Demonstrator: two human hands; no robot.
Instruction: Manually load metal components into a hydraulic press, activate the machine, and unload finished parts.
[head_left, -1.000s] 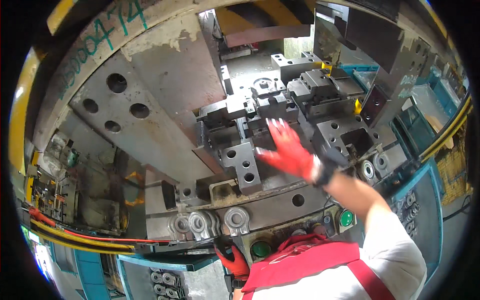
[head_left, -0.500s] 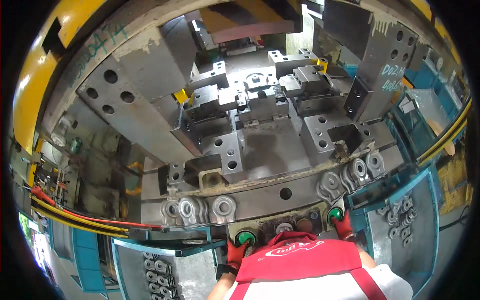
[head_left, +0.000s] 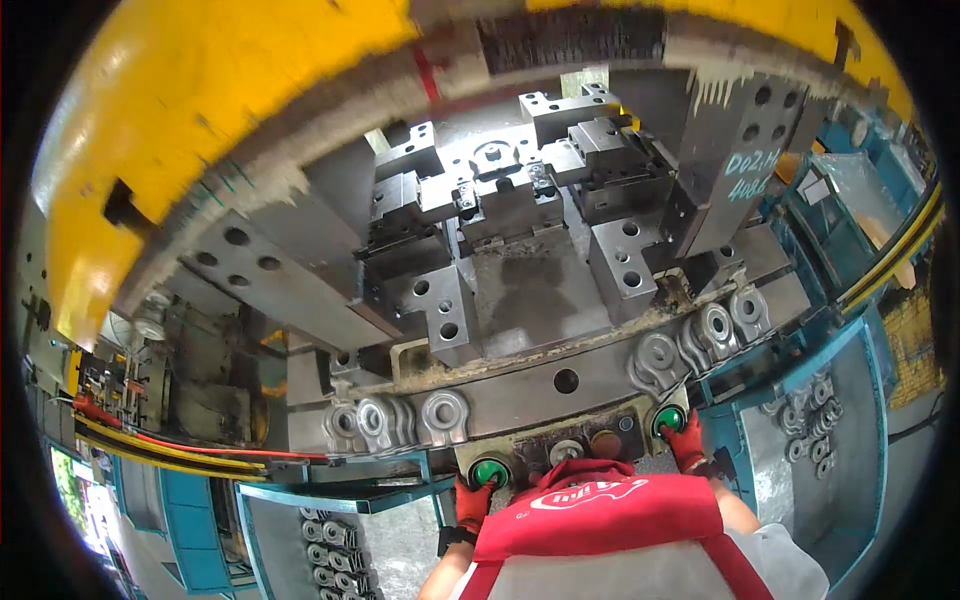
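My left hand, in a red glove, has a digit stretched onto a green push button at the left end of a control panel. On the matching green button at the right end rests a digit of my right hand, also gloved in red. Neither hand holds anything; some of the fingers are hidden. Beyond the panel stands a large press with a steel lower die. A shiny ring-shaped part sits in the lit middle of that die.
Forged metal parts with round eyes stand along the press ledge at left, and more at right. Blue-framed bins with similar parts flank me. The yellow press slide and heavy steel posts hang over the die.
The yellow press slide has come down, and the steel posts under it sit lower over the die. Both hands remain on the green buttons. The view has shifted slightly.
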